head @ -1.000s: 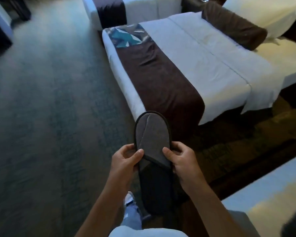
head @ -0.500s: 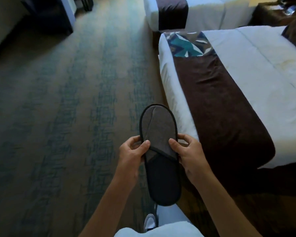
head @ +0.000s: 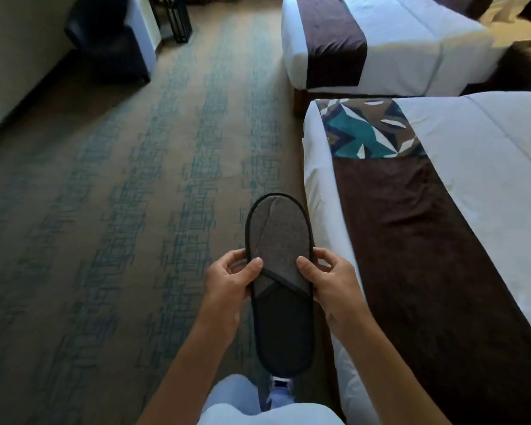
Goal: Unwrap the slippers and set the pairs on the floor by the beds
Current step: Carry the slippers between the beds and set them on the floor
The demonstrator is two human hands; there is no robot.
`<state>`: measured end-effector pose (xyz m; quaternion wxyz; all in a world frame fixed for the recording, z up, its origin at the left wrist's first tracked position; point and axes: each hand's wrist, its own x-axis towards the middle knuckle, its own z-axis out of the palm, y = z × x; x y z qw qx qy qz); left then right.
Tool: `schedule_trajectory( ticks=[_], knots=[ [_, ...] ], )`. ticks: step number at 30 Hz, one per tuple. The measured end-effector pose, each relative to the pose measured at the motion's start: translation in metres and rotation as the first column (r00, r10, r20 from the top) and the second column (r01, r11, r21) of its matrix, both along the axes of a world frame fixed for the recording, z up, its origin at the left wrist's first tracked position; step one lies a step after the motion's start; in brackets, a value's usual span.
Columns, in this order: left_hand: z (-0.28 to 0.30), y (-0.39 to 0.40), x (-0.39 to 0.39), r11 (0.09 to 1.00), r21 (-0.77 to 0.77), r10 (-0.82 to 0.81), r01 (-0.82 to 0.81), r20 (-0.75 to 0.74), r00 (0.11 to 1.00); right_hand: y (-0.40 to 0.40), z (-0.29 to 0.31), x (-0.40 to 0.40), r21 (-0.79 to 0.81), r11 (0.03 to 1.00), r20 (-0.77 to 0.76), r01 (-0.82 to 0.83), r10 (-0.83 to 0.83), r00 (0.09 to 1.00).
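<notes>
From the head camera, both hands are holding a flat grey fabric slipper with black piping (head: 279, 271) out in front of the body, above the floor. The slipper is pointing toe-away, its grey upper toward the far end and its dark insole toward the person. The left hand (head: 227, 283) is pinching the slipper's left edge at about the middle of its length, thumb lying on top of the grey upper and fingers curling underneath. The right hand (head: 334, 280) is gripping the right edge the same way, thumb on top and fingers wrapping below. Whether a second slipper is lying under the first cannot be told from this angle.

Below the slipper, the brown carpet with blue-green crosshatched stripes (head: 120, 225) is filling the left and middle of the view. Just beside the slipper on the right, a white-sheeted bed with a dark brown velvet runner (head: 426, 240) is standing, the runner ending in a teal, white and brown geometric patch near the foot corner. A second white bed with a matching brown runner (head: 380, 44) is lying farther off, parallel to the first. A dark armchair (head: 111, 41) is sitting against the wall at the far left. The person's light blue trouser leg and a pale shoe (head: 281, 391) are showing directly under the slipper's heel.
</notes>
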<state>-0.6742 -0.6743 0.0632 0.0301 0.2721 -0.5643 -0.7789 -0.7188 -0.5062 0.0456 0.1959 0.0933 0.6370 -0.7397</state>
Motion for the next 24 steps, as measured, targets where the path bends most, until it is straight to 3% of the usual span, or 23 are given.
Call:
schedule_trajectory(
  ticks=[24],
  knots=[
    [-0.002, -0.131, -0.547, 0.995, 0.021, -0.102, 0.102, -0.014, 0.995, -0.124, 0.004, -0.531, 0.054, 0.996, 0.000, 0.077, -0.077, 0.997]
  ],
)
